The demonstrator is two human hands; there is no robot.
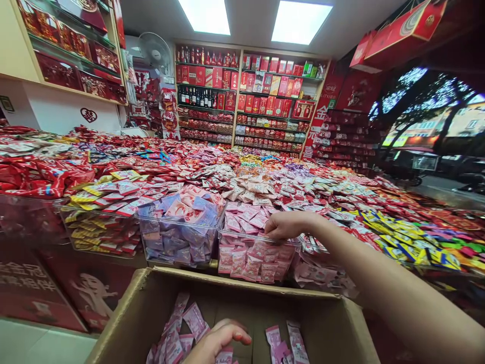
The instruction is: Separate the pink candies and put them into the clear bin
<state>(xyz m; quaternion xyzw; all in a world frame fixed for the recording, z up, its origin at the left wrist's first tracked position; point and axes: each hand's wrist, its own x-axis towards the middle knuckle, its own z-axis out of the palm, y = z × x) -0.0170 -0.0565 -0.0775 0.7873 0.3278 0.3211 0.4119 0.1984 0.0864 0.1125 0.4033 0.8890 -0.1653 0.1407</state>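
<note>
A: Report the containers.

B: From my remote station I note an open carton (238, 298) nearest, and a clear bin (246, 234) just beyond its far edge.

A: The hands?

B: Right hand (282, 226): at the bin's top, fingers curled narrow; whether they grip anything, I cannot tell. Left hand (223, 337): inside the carton, loosely curved, underside hidden; its grip I cannot tell.

A: The goods?

B: Pink packets (242, 217) fill the bin. Loose packets (195, 318), also pink, lie in the carton on both sides of the left hand.

A: Handling recommendations?

B: In my judgement, I should grasp few at once, pinch lightly to spare the wrappers, and clear both rims on any crossing. Low release should limit scatter.
</note>
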